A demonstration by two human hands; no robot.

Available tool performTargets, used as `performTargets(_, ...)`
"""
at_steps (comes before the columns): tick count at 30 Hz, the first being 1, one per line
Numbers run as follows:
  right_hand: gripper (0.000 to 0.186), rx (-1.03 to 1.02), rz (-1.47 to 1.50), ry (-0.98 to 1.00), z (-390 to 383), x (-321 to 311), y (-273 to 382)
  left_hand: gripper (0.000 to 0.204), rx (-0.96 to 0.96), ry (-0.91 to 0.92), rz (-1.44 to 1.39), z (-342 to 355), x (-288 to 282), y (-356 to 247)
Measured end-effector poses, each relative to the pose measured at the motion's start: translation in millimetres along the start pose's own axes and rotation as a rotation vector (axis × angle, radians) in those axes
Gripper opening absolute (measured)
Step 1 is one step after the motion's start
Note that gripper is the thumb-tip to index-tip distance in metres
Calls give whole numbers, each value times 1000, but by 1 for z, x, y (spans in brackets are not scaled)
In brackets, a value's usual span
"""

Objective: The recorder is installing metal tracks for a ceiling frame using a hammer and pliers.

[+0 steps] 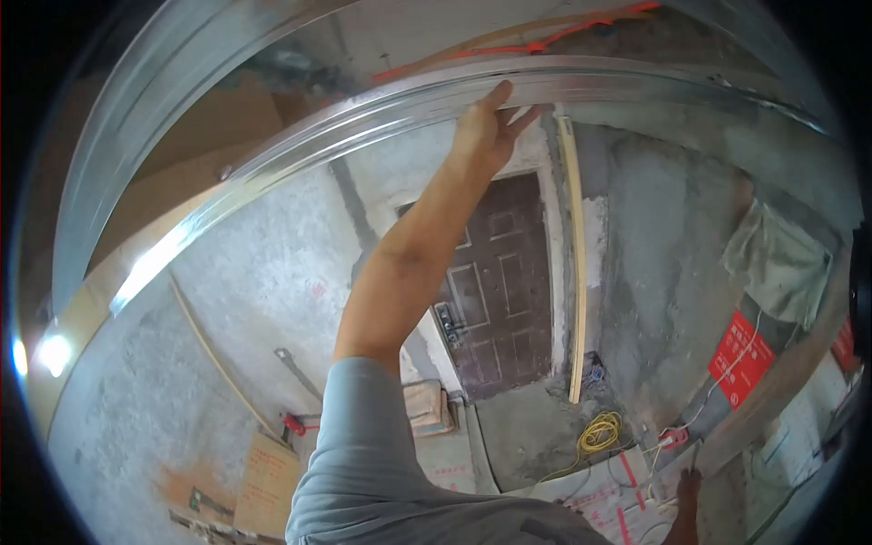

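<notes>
While we looked up, our left hand [486,132] pressed its fingers, close together, flat against the long metal channel [300,150] overhead. It seemed light, stiff, sharp-edged; best held by its flanges. Right hand [688,490] low, fingers unclear.

Hand [486,127] on metal channel [381,104] overhead; door [500,282] behind; cable coil [599,434] right on floor.

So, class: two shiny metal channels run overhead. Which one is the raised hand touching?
The lower metal channel, nearer the door: the left hand presses its edge. The upper channel arcs untouched.
</notes>
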State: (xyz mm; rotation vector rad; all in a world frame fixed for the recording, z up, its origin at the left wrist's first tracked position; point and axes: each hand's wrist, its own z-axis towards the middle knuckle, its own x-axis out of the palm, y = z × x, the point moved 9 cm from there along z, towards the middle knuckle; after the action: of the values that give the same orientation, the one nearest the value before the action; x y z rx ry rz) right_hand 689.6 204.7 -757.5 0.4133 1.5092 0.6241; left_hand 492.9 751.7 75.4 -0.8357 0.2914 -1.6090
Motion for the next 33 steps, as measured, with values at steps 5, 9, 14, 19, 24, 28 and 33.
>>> performTargets(5, 29, 34, 99, 39, -22, -32, 65, 55, 13, -109, 24, -3, -28, -5)
performTargets(9, 33, 69, -194, -123, -104, -37, -146, 47, 54, -78, 34, 1, -15, -4)
performTargets(14, 20, 291, -667, 133, -227, -3, -319, 34, 74, -230, 39, -10, -51, -27)
performTargets(19, 20, 310, -687, 418, -251, 55, -345, 27, 98, -150, 79, -10, -33, -22)
performTargets(24, 20, 234, -736, 666, -249, 97, -329, 22, 129, -93, 104, -15, -14, -32)
performTargets(28, 11, 165, -537, -7, -104, 55, -274, 15, 125, -169, 58, -10, -61, -31)
performTargets(33, 16, 448, 324, -74, 59, 63, -13, 13, 151, -87, 160, -21, -2, -38)
